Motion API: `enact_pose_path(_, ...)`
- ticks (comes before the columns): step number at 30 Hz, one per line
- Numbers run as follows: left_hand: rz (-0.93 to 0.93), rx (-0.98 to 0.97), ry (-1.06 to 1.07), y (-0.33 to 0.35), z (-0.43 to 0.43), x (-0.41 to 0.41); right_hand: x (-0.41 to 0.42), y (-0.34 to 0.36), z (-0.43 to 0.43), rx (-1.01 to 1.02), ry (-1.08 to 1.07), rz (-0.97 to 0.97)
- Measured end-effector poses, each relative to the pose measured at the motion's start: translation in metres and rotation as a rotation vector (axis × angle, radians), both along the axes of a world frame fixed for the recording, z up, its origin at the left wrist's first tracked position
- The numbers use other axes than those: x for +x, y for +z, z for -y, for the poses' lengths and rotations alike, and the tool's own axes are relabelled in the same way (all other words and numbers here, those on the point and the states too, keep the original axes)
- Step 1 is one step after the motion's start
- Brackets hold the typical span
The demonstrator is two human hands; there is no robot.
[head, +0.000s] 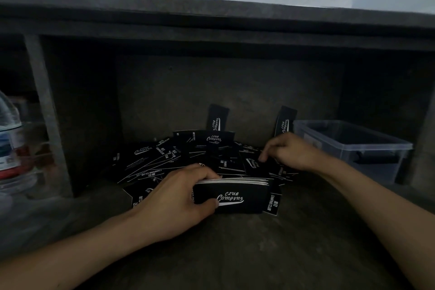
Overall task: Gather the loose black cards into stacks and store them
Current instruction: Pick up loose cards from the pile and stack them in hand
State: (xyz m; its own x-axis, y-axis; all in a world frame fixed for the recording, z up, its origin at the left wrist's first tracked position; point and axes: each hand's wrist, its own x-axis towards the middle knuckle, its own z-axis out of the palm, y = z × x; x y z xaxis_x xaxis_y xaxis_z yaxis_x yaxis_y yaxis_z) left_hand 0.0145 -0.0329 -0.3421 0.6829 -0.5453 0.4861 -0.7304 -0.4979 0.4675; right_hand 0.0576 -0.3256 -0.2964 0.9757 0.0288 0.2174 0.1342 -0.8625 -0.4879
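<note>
Left grip closed round the stack, edge-down on the table before the loose pile, right grip pinching 1 card — lift it clean, then square it to the stack.

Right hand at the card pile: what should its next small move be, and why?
Probably the right hand should lift the loose card under its fingertips and bring it onto the stack that the left hand grips on edge. It touches that card, though a pinch is not clear, and the pile holds many scattered cards.
</note>
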Motion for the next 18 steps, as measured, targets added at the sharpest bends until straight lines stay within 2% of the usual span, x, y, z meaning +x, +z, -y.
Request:
enact_pose_path(2, 0.005, -0.001, -0.002, 0.001, 0.001, 0.0, -0.002, -0.004, -0.005, -0.025, -0.077, 0.076)
enact_pose_path(5, 0.002, -0.003, -0.011, 0.001, 0.0, -0.001, -0.002, -0.01, -0.014, -0.246, -0.175, -0.056)
enact_pose_path(6, 0.003, -0.001, -0.012, 0.001, 0.0, -0.001, 0.0, -0.011, -0.015, -0.214, -0.182, -0.1)
enact_pose_path(10, 0.004, -0.001, -0.01, 0.001, 0.0, -0.001, 0.003, -0.006, -0.006, 0.127, -0.164, -0.158)
enact_pose_path(13, 0.006, 0.0, -0.014, 0.0, 0.0, 0.001, 0.002, -0.003, -0.001, 0.278, -0.176, -0.051)
enact_pose_path(15, 0.005, 0.016, 0.001, -0.001, -0.001, 0.003, -0.002, 0.004, 0.0, 0.468, -0.108, 0.053)
enact_pose_path(16, 0.007, 0.026, 0.013, -0.001, -0.002, 0.003, -0.006, 0.008, -0.001, 0.519, -0.05, 0.063)
enact_pose_path(18, 0.019, 0.03, 0.031, 0.0, -0.002, 0.002, -0.015, 0.014, -0.007, 0.454, 0.095, -0.05)
